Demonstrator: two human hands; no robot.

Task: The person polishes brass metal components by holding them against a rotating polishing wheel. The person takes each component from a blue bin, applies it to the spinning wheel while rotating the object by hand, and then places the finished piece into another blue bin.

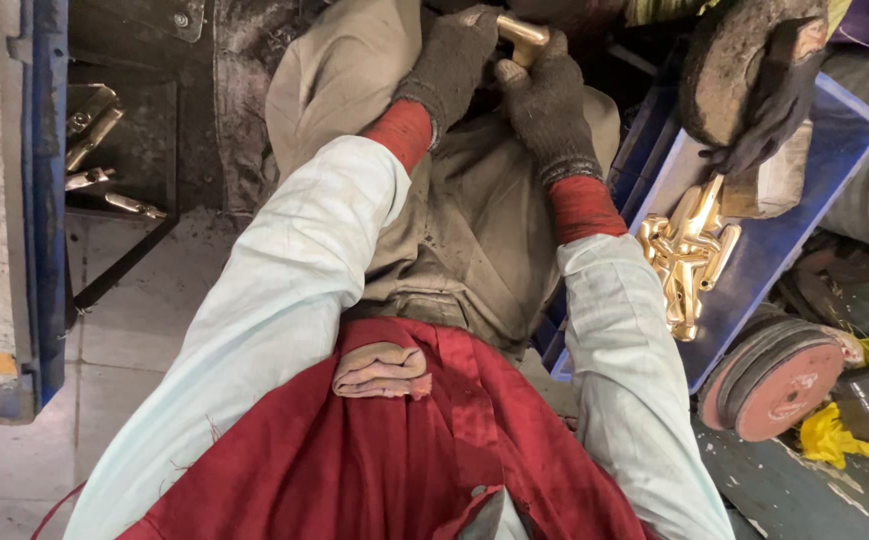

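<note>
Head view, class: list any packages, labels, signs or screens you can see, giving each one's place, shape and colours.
No packages, labels, signs or screens show.
Nearest thing to a container: blue tray, at right, rectangular, holding brass parts.
Both gloved hands, left hand and right hand, grip a brass piece at top centre.

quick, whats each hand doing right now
Left hand: gloved, closed on the brass fitting.
Right hand: gloved, closed on the same brass fitting from below.
</note>
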